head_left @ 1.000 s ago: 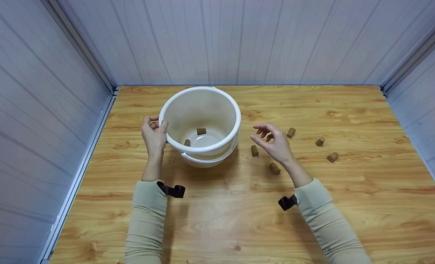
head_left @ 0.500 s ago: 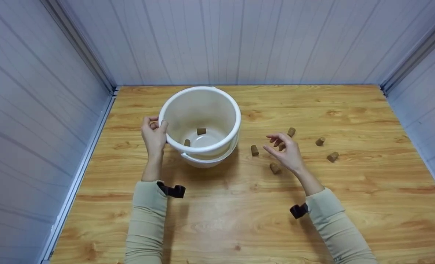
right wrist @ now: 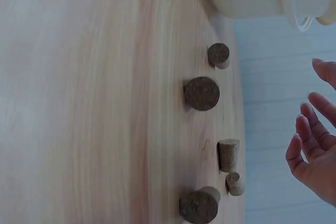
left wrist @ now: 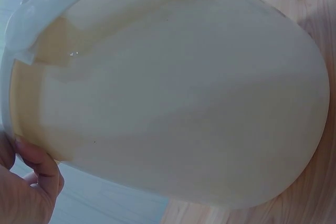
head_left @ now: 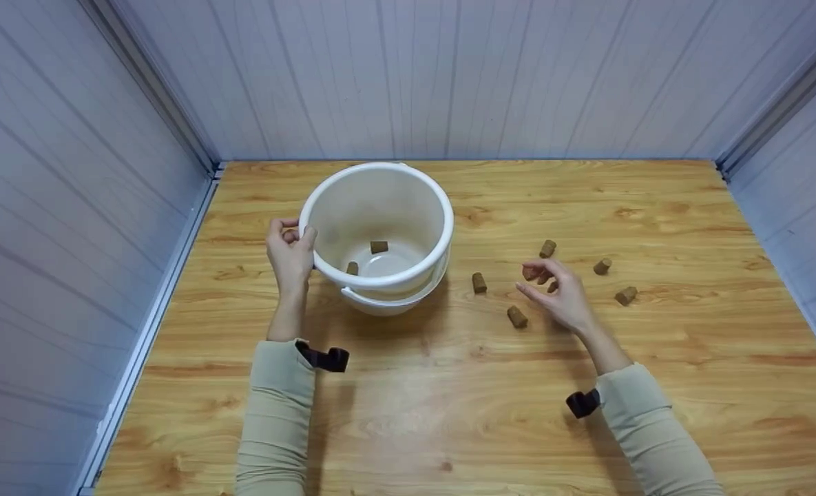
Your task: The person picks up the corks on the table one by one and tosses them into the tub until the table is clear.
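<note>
My left hand (head_left: 289,260) grips the left rim of a white plastic bucket (head_left: 379,281), its thumb over the edge. In the left wrist view, the fingers (left wrist: 39,163) curl against the bucket's upper wall (left wrist: 173,87). Two brown corks lie inside the bucket, one cork (head_left: 379,246) on its bottom and another cork (head_left: 352,268) partly hidden by the front rim. My right hand (head_left: 560,296) hovers above the table with fingers loosely bent and nothing between them, as the right wrist view shows. Beneath it, a cork (head_left: 552,286) is partly covered by the hand.
Several corks lie scattered on the wooden table (head_left: 435,413) right of the bucket: a near cork (head_left: 517,317), one cork (head_left: 479,282) by the bucket, a far cork (head_left: 547,249) and a rightmost cork (head_left: 626,296). The bucket's handle (head_left: 397,301) hangs down in front. Pale panels (head_left: 414,83) enclose the table.
My right hand has moved rightward and toward me, away from the bucket and in over the scattered corks. The left hand and the bucket have stayed in place.
</note>
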Available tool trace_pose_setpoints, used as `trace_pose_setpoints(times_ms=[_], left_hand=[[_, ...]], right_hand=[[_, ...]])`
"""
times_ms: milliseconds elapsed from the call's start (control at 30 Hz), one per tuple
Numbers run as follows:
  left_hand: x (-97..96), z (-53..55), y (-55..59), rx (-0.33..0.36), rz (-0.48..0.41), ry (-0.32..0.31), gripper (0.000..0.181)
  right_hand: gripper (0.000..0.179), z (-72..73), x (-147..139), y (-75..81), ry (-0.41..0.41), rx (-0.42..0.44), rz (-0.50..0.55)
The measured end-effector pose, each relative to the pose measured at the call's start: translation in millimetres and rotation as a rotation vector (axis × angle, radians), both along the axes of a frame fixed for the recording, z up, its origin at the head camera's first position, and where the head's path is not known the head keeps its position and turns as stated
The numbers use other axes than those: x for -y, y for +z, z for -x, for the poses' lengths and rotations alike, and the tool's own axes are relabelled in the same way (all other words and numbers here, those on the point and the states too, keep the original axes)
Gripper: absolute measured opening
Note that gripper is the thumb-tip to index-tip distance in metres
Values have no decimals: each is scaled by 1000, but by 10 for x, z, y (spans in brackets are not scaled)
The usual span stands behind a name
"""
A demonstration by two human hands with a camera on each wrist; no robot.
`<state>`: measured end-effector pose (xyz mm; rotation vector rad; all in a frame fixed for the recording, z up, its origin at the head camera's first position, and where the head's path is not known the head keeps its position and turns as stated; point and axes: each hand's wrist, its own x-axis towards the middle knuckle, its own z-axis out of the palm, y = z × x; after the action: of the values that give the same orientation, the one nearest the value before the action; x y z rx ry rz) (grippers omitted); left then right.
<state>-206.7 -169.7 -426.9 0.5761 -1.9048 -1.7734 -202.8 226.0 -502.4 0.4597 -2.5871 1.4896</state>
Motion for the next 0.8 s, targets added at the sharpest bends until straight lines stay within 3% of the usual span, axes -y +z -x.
trace_pose_setpoints(times_ms=[167,267,400,467,633,800], left_hand=[[-1,-4,-3,9,8,-3,15],[-3,-10,7,5,10,-4,15],[-3,-14,10,6,6,-5,15],[-4,-14,9,4,5,-4,15],[-6,-9,4,-6,1,-3,15],[-1,-7,4,-11,-3,0,15]], right_hand=[[34,-38,-71,-19,6,-31,-29],[34,-106,-76,62,18,-46,-46],[35,-205,-86,209,23,2,-61],[36,-219,-123,207,24,38,-65],[40,-132,-319,-64,29,91,-60],[40,-69,-503,-285,37,86,-73]])
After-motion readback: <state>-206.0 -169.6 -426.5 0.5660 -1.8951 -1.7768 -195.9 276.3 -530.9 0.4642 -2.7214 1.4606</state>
